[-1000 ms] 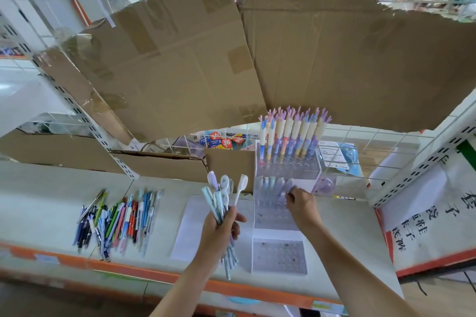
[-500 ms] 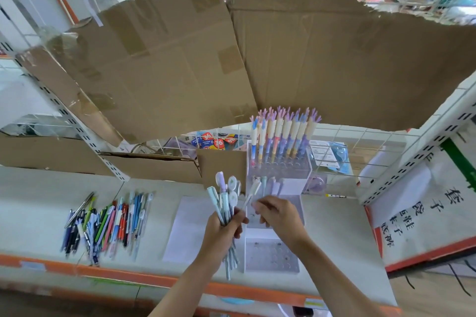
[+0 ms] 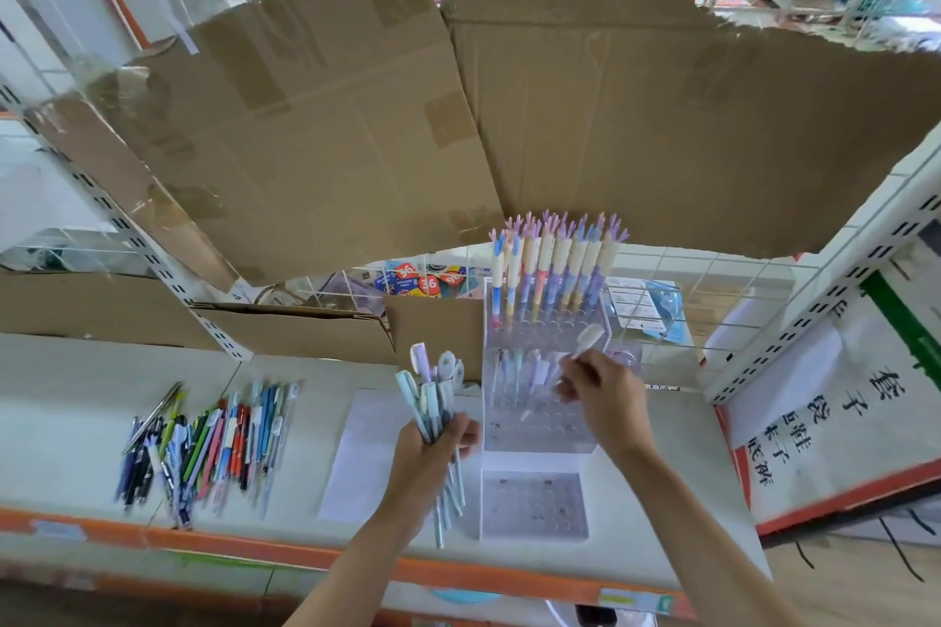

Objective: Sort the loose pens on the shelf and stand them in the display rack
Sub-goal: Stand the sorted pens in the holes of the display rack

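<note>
A clear stepped display rack (image 3: 534,504) stands on the white shelf (image 3: 61,412). Its top tier holds a row of pens with purple tops (image 3: 557,265); a few pale pens stand in the middle tier. My left hand (image 3: 433,456) grips a bundle of pale blue and white pens (image 3: 433,397) just left of the rack. My right hand (image 3: 603,397) pinches one white pen (image 3: 585,341), tilted over the middle tier with its tip pointing down at the holes. A pile of loose coloured pens (image 3: 209,443) lies at the left of the shelf.
A white sheet of paper (image 3: 361,453) lies between the pile and the rack. Torn cardboard (image 3: 458,117) hangs behind over a wire grid. An orange strip (image 3: 254,547) edges the shelf front. A white panel with black characters (image 3: 814,423) leans at the right.
My right hand left the rack, took one white pen from the bundle in my left hand, and carried it back over the middle tier. The left hand held its place.
</note>
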